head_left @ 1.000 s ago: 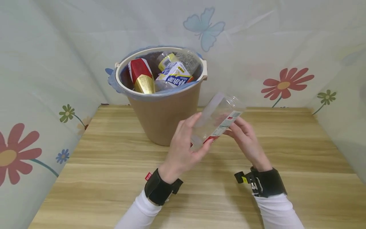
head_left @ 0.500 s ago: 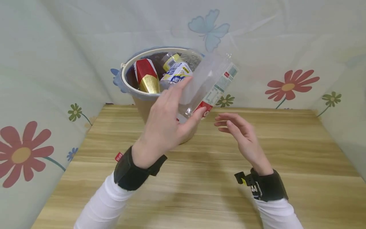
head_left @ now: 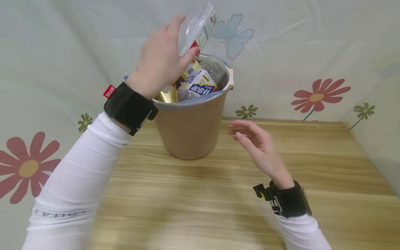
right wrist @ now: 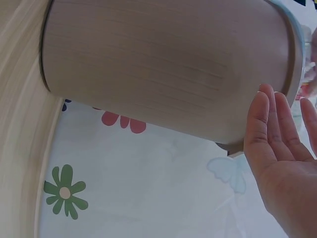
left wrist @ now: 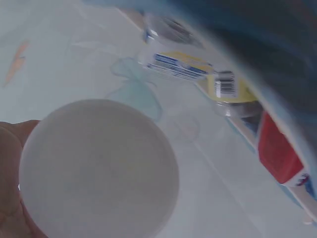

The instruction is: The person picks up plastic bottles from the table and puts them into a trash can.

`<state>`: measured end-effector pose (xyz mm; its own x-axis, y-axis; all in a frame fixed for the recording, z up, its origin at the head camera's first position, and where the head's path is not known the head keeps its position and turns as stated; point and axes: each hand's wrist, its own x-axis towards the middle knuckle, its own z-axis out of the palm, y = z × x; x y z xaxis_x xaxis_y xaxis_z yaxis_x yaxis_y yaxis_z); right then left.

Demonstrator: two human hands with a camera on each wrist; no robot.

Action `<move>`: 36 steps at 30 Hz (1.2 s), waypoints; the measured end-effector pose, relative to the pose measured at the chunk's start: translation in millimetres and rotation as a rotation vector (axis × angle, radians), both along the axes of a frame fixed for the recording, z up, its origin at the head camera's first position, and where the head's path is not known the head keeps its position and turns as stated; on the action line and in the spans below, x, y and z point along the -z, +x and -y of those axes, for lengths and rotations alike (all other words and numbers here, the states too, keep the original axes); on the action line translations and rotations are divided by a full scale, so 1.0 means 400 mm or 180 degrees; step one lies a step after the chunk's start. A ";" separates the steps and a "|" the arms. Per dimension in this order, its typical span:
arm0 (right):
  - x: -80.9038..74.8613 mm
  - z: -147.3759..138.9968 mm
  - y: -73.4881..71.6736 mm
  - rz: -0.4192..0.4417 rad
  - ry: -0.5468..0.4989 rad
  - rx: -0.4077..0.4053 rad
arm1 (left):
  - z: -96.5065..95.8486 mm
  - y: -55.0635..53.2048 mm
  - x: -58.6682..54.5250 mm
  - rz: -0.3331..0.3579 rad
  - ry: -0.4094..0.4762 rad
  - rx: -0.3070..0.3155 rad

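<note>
My left hand (head_left: 162,55) grips a clear plastic jar (head_left: 200,29) with a red, white and green label. It holds the jar tilted above the waste bin (head_left: 190,128), fingers on one side and thumb on the other. The jar's white round end (left wrist: 99,168) faces the camera in the left wrist view. In the head view the hand hides the bin's left part. My right hand (head_left: 256,146) hovers over the table to the right of the bin, holding nothing, with its fingers (right wrist: 257,124) loosely bent.
In the bin lie a plastic container with a blue, white and yellow label (head_left: 200,83), a clear crinkled container (head_left: 212,67), and a red and gold pack (left wrist: 280,148). A blue liner covers the bin's rim. Flowered sheeting (head_left: 315,48) stands behind the wooden table (head_left: 193,201).
My left hand has carried the jar up and to the left, from in front of the bin to above it. My right hand has come away from the jar.
</note>
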<state>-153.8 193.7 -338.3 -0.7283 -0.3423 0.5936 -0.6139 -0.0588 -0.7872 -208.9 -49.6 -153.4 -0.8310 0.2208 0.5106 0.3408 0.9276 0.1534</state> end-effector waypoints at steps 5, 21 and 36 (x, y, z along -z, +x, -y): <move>0.014 -0.001 0.001 -0.0012 0.0115 -0.0006 | 0.043 -0.055 0.008 0.0537 -0.0194 -0.0296; 0.031 -0.012 -0.007 0.0035 0.0279 0.0040 | 0.067 -0.040 0.045 0.0996 -0.0450 0.0074; 0.051 -0.022 -0.010 0.0022 0.0432 0.0103 | 0.062 -0.043 0.079 0.1060 -0.0382 0.0071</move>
<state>-157.9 202.5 -358.7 -0.7443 -0.3954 0.5383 -0.6082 0.0682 -0.7908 -226.0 -74.4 -185.0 -0.9418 0.2829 0.1817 0.3108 0.9386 0.1500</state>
